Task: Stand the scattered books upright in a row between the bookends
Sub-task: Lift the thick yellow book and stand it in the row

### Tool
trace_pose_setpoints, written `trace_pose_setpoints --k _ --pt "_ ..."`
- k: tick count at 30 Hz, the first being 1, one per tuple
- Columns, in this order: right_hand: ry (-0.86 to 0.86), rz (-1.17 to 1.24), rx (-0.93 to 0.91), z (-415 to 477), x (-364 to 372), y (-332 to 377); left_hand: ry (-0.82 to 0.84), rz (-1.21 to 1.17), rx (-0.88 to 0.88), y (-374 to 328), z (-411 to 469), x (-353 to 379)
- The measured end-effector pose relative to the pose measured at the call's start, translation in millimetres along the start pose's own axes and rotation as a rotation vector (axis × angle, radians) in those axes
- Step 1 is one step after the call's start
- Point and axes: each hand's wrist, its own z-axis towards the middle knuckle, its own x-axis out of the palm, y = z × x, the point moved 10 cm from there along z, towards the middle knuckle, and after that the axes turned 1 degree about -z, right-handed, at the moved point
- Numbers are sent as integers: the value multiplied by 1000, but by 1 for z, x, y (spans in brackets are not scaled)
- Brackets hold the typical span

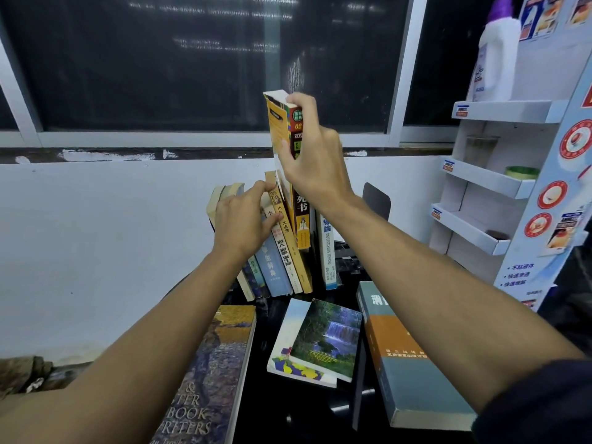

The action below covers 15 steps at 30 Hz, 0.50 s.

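Observation:
My right hand (315,155) grips a tall yellow book with a dark red spine (282,123), held upright above a gap in the row. My left hand (243,219) presses against the tops of several leaning books (282,254), holding them to the left. A white-and-blue book (327,248) stands right of the gap, in front of a dark bookend (377,200). Lying flat on the black table (342,408) are a painted-cover book (208,373), a waterfall-cover book (330,338) on a pale book (288,347), and a thick orange-and-teal book (407,363). The left bookend is hidden.
A white cardboard display shelf (499,181) stands at the right, with a white bottle (496,52) on its top tier. A white wall and a dark window lie behind the row. Rubble sits at the lower left (28,373).

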Motion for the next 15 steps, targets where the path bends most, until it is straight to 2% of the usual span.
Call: trace_pose_setpoints --k 15 --pt "156 -72 81 -70 38 -38 -26 7 30 -1 0 -1"
